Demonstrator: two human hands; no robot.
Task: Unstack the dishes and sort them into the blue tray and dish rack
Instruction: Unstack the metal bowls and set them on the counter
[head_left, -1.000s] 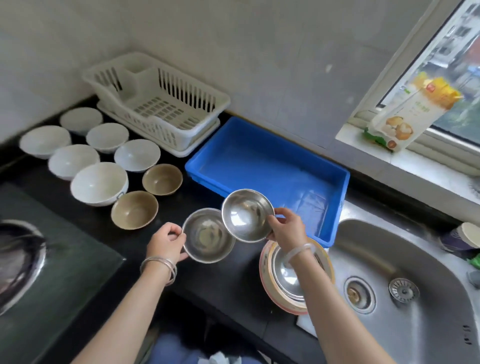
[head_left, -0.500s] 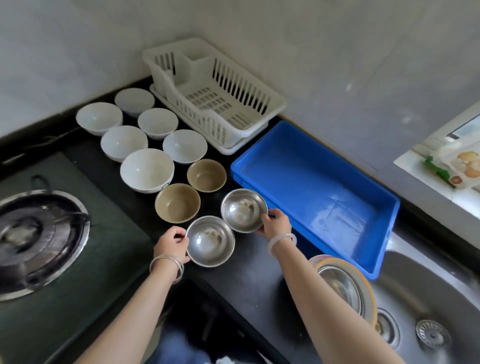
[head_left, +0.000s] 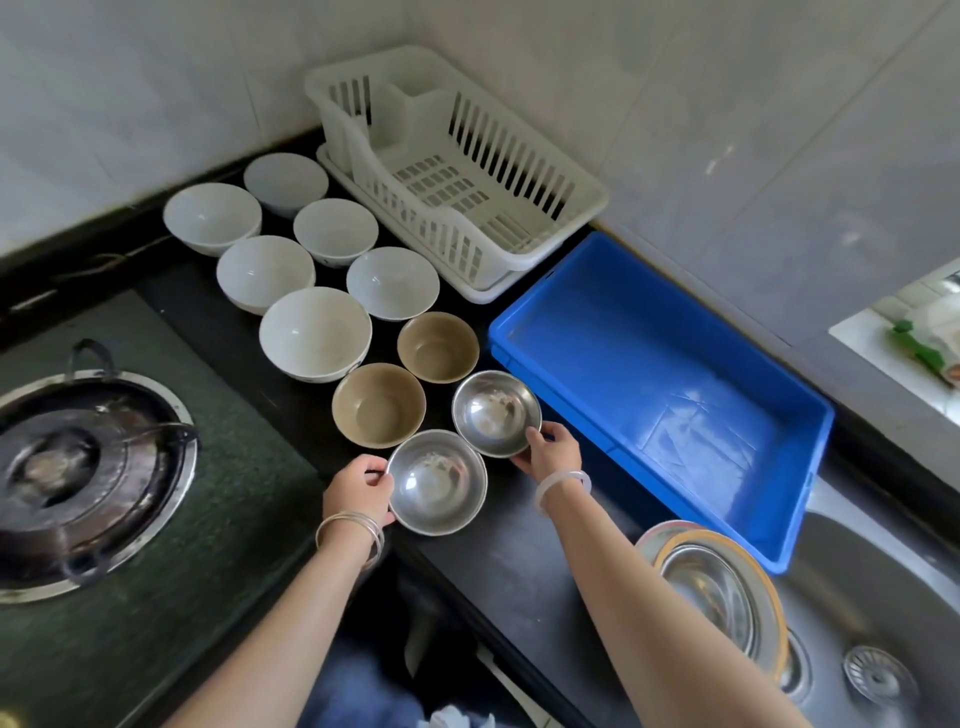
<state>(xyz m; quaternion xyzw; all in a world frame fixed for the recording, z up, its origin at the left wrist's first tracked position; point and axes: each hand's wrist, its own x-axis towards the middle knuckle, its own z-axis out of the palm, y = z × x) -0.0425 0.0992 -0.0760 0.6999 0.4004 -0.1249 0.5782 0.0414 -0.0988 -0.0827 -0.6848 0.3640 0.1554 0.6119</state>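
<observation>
On the table beside the blue tray, the left hand and right hand each pinch one steel bowl's rim, apparently setting near bowl and far bowl side by side for sorting.

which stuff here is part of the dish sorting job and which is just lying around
Part of the job:
- two steel bowls, one in the left hand, one in the right hand
- six white bowls
- two tan bowls
- remaining dish stack
- blue tray
- dish rack

Just lying about:
- stove burner
- sink
- packet on the windowsill
</observation>
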